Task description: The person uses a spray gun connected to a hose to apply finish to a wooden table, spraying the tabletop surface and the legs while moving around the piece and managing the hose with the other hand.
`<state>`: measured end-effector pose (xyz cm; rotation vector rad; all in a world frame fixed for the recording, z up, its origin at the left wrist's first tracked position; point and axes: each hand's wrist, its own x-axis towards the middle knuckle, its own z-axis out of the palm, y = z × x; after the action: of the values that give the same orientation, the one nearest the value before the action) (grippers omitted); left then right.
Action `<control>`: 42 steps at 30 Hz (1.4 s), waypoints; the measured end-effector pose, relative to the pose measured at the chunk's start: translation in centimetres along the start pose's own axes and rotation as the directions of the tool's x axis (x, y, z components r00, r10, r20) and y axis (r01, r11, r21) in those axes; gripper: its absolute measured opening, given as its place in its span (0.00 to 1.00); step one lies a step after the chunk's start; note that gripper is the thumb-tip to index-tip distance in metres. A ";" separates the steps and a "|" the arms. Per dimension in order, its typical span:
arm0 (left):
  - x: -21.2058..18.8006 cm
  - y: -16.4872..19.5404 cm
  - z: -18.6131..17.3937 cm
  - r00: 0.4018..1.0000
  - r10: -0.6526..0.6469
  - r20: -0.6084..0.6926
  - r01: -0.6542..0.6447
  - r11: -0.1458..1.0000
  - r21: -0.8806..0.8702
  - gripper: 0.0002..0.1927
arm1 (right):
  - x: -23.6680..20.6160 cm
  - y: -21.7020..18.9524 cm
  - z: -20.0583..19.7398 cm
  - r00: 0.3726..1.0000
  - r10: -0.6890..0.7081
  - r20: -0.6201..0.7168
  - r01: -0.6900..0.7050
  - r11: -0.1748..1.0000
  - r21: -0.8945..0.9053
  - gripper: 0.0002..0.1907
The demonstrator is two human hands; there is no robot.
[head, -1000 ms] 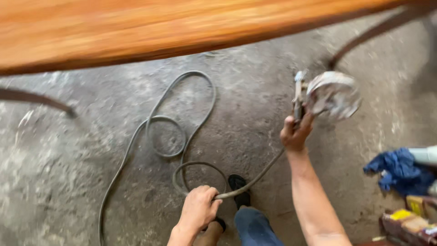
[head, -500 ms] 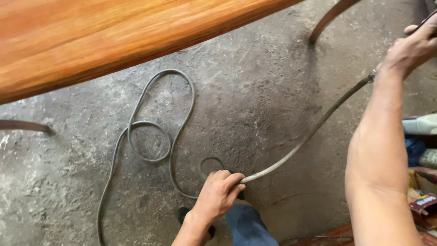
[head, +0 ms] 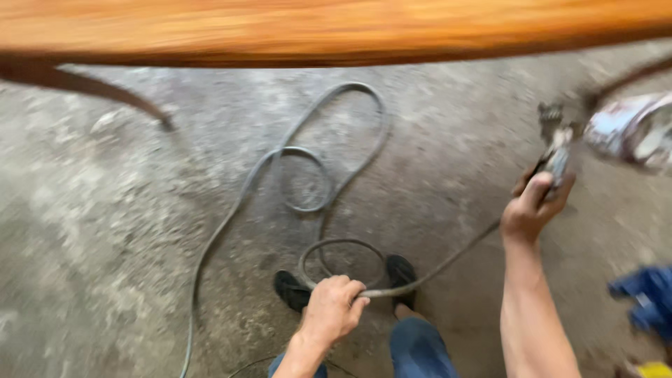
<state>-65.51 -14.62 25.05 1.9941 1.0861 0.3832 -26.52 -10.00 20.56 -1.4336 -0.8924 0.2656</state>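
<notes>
My left hand is closed around a grey hose low in the middle of the view. From that grip the hose runs up and right to my right hand, which grips a metal spray tool held out over the floor. A blurred silvery cup sits at the tool's far end. The rest of the hose lies in loose loops on the concrete floor ahead of me. My feet in dark sandals stand just behind my left hand.
A wide orange-brown wooden tabletop spans the top of the view, with a curved dark leg at the left and another at the far right. A blue cloth and a yellow item lie at the lower right.
My right hand has come down from the upper right corner and now holds the spray tool lower, closer to the middle right. The view has swung and blurred. My left hand keeps its grip on the hose.
</notes>
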 end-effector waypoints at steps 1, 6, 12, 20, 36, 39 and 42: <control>-1.2 -1.7 -1.3 0.999 -0.028 -0.019 0.028 1.000 0.005 0.08 | -2.1 -0.9 3.3 0.997 -0.014 0.078 0.016 1.000 -0.027 0.21; -7.9 -9.5 -6.2 0.978 -0.207 -0.036 0.209 0.973 0.096 0.09 | -11.8 -4.3 19.4 0.942 -0.173 0.288 0.169 0.985 0.040 0.28; -13.8 -17.3 -9.3 0.921 -0.347 -0.175 0.363 0.930 0.066 0.08 | -19.3 -8.0 38.8 0.842 -0.223 0.491 0.082 0.953 0.293 0.33; -13.5 -24.3 -8.7 0.752 -0.443 -0.488 0.470 0.880 -0.075 0.08 | -24.8 -9.3 59.7 0.544 -0.598 0.588 0.479 0.797 0.367 0.29; -5.3 -31.0 -4.8 0.725 -0.302 -0.619 0.407 0.913 0.031 0.04 | -20.6 2.4 59.1 0.664 -0.688 0.291 0.567 0.718 0.404 0.30; -4.0 -29.8 -3.4 0.788 -0.266 -0.555 0.370 0.926 0.082 0.04 | -19.3 5.0 52.4 0.759 -0.549 0.350 0.390 0.814 0.431 0.33; -2.5 -28.4 -1.5 0.860 -0.201 -0.470 0.297 0.945 0.139 0.05 | -16.9 6.8 45.8 0.761 -0.582 0.287 0.467 0.798 0.381 0.31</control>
<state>-83.66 -7.39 4.30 1.9531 1.7221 0.6351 -65.83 13.92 3.02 -0.8088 -1.4916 0.2401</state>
